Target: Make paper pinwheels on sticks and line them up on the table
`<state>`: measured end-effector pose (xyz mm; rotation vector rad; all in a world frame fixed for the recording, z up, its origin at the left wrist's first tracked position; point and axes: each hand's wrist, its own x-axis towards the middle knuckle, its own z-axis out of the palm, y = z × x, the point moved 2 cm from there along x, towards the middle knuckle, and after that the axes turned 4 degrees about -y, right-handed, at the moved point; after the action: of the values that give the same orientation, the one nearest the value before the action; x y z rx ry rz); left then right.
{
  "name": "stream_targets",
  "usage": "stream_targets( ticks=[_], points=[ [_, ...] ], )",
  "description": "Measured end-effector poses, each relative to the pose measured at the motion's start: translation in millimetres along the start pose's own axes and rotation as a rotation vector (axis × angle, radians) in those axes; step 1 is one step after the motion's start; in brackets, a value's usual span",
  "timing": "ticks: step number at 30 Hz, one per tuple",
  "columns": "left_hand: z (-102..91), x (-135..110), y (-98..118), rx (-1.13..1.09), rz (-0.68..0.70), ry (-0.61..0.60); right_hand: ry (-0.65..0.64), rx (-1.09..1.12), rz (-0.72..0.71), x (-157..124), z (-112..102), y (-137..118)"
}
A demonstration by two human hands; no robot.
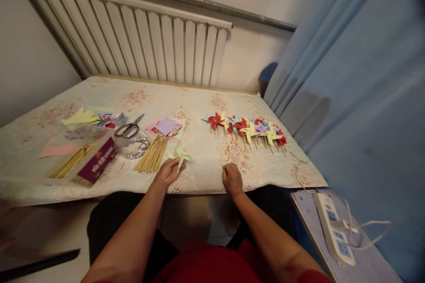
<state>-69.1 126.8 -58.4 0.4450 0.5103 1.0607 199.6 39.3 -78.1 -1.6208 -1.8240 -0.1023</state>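
Observation:
My left hand [168,171] pinches a pale yellow-green paper pinwheel [179,154] just above the table near its front edge. No stick shows on this pinwheel. Closed in a fist, my right hand [231,178] rests at the table's front edge; whether it holds anything is hidden. A bundle of thin wooden sticks [152,154] lies left of my left hand, and behind them is a stack of coloured paper squares [168,126]. A clear round dish [134,147] with small shiny pieces sits beside the sticks. Finished pinwheels [249,130] on sticks lie in a row at right.
Dark-handled scissors [128,130], a purple box [96,163], more sticks [71,162] and yellow paper [81,117] lie at left. A radiator [149,44] stands behind the table, a blue curtain [352,75] hangs at right. A power strip [334,230] lies lower right.

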Motion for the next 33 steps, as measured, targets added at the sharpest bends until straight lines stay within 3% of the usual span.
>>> stream_targets(
  ticks=[22,27,33],
  points=[
    [0.8,0,1,-0.001,0.006,0.015,0.009,-0.105,0.072,3,4,3],
    [0.4,0,1,-0.017,-0.001,0.004,-0.038,-0.136,0.126,26,17,6],
    [1.3,-1,0,-0.019,0.009,0.024,-0.115,-0.146,-0.035,50,43,-10]
  ],
)
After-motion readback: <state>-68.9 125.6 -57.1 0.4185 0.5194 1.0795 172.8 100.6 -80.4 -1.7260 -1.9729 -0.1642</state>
